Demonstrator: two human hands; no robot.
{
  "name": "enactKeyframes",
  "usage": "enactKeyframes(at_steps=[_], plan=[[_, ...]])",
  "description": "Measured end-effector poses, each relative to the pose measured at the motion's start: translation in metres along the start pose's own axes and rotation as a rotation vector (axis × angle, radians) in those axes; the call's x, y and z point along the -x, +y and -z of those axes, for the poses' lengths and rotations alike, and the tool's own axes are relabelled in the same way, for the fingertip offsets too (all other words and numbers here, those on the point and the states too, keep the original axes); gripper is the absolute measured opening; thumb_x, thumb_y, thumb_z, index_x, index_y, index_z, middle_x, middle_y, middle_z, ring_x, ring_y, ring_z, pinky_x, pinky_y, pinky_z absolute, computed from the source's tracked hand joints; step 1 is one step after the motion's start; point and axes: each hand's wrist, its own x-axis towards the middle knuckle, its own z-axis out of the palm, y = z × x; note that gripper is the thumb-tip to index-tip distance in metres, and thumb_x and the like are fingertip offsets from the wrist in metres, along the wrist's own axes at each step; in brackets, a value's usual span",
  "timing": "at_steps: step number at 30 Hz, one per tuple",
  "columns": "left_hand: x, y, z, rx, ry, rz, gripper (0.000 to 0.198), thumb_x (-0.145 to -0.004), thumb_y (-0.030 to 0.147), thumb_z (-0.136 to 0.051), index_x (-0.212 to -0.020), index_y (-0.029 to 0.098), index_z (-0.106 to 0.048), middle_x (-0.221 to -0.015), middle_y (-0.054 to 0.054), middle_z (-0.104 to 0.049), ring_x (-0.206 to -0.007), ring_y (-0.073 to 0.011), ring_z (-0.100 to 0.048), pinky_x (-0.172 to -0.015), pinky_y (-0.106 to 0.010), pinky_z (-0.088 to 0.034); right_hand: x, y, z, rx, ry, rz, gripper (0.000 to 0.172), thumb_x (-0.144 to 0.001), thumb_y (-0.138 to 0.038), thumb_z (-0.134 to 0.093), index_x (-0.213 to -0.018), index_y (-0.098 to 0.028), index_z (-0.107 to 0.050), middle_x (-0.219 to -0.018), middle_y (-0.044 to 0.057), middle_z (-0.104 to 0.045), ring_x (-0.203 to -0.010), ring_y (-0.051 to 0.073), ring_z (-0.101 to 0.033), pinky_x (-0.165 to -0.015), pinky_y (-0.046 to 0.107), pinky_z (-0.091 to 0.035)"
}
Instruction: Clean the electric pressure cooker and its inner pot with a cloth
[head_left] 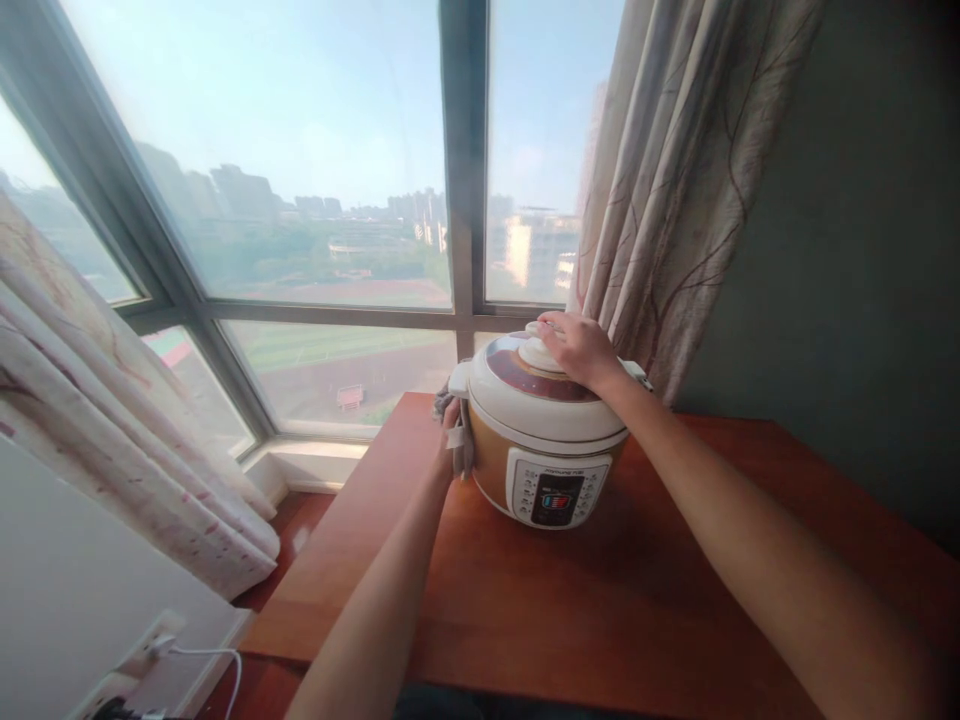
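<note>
An electric pressure cooker, white and gold with a front control panel, stands upright on a reddish-brown wooden table. My right hand is on top of it, fingers closed around the white lid knob. The lid sits on the body. At the cooker's left side, under the side handle, my left hand presses a bunched grey cloth against the wall. Its fingers are partly hidden by the cloth.
Large windows stand behind the table, with patterned curtains on the right and another curtain on the left. A wall socket with a white cable is at lower left. A dark wall borders the right.
</note>
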Motion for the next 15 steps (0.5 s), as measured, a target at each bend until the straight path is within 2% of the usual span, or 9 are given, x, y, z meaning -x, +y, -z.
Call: enactKeyframes(at_steps=[4,7,11,14,15], plan=[[0.025,-0.008,-0.003,0.009,0.037,-0.025,0.032,-0.083,0.049,-0.061,-0.098,0.022,-0.069,-0.115,-0.007,-0.071,-0.128,-0.0306,-0.054,-0.110,-0.043,-0.044,0.000,0.000,-0.001,0.013,0.002,-0.006,0.035,-0.097,-0.040,-0.047,-0.114,-0.022,-0.071,-0.116,0.008,-0.072,-0.109,0.026,-0.065,-0.097,0.035,-0.046],[0.051,-0.015,-0.008,-0.046,0.137,-0.040,0.037,-0.085,0.049,-0.061,-0.108,0.021,-0.068,-0.118,-0.007,-0.070,-0.126,-0.0275,-0.056,-0.111,-0.043,-0.042,-0.001,0.000,0.000,0.026,0.007,0.000,0.034,-0.096,-0.039,-0.048,-0.112,-0.022,-0.072,-0.114,0.008,-0.073,-0.108,0.025,-0.065,-0.096,0.034,-0.046],[0.095,-0.027,-0.024,-0.168,0.263,-0.065,0.045,-0.086,0.050,-0.061,-0.123,0.024,-0.064,-0.131,-0.007,-0.066,-0.135,-0.0274,-0.049,-0.117,-0.044,-0.035,-0.001,-0.001,0.000,0.037,0.016,-0.005,0.033,-0.096,-0.038,-0.048,-0.112,-0.021,-0.071,-0.114,0.008,-0.073,-0.106,0.025,-0.065,-0.095,0.034,-0.046],[0.135,-0.045,-0.037,-0.298,0.242,-0.052,0.059,-0.086,0.055,-0.058,-0.137,0.024,-0.056,-0.140,-0.008,-0.060,-0.141,-0.0308,-0.042,-0.122,-0.047,-0.028,0.000,-0.001,0.001,0.033,0.007,-0.005,0.034,-0.096,-0.039,-0.047,-0.113,-0.022,-0.071,-0.114,0.009,-0.072,-0.106,0.025,-0.065,-0.095,0.035,-0.046],[0.148,-0.053,-0.040,-0.356,0.196,-0.035,0.063,-0.085,0.057,-0.056,-0.140,0.026,-0.054,-0.142,-0.008,-0.058,-0.144,-0.0317,-0.038,-0.123,-0.047,-0.025,0.000,-0.001,0.001,0.032,0.004,-0.003,0.035,-0.097,-0.039,-0.046,-0.113,-0.022,-0.071,-0.114,0.009,-0.072,-0.107,0.026,-0.065,-0.095,0.035,-0.046]])
